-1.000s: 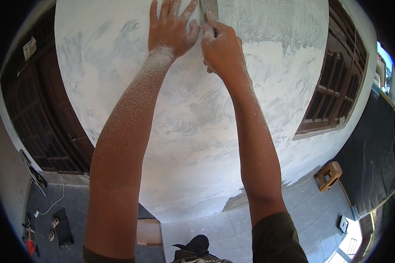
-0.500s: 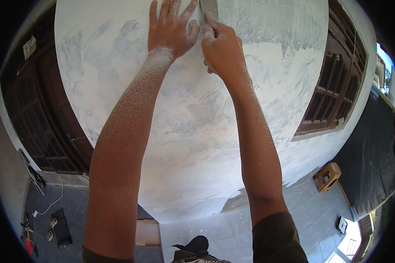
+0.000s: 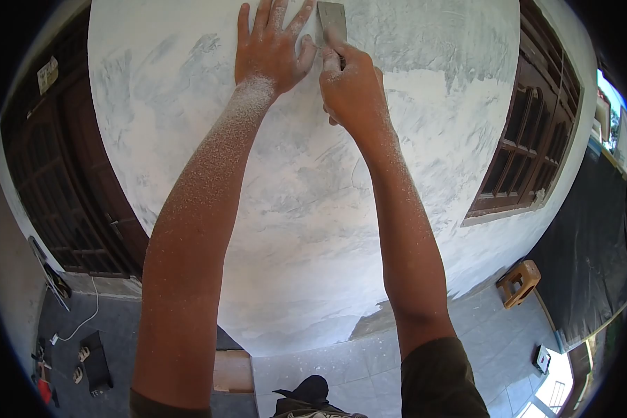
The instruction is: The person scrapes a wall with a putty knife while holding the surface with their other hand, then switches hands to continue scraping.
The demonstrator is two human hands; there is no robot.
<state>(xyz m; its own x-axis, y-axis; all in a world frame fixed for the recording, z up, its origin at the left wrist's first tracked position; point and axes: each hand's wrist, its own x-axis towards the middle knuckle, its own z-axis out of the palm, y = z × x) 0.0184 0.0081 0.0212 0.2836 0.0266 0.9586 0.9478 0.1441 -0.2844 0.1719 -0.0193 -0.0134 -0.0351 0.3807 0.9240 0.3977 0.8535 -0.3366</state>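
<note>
My left hand [image 3: 270, 52] lies with spread fingers against the patchy white and grey wall [image 3: 299, 174], near the top of the view. White dust coats its wrist and forearm. Just to the right, my right hand [image 3: 354, 87] is wrapped round the handle of a putty knife [image 3: 333, 21]. The flat metal blade points up and shows against the wall, and the handle is mostly hidden in the fist. Pale dust also covers the thumb and forefinger of this hand.
A dark wooden door [image 3: 70, 167] stands at the left and a wooden window [image 3: 529, 132] at the right. A brown stool [image 3: 519, 283] is on the tiled floor at the lower right. Sandals [image 3: 81, 364] and a white cable [image 3: 83, 322] lie at the lower left.
My right hand and the putty knife have moved slightly down, and more of the blade shows. My left hand has stayed in about the same place.
</note>
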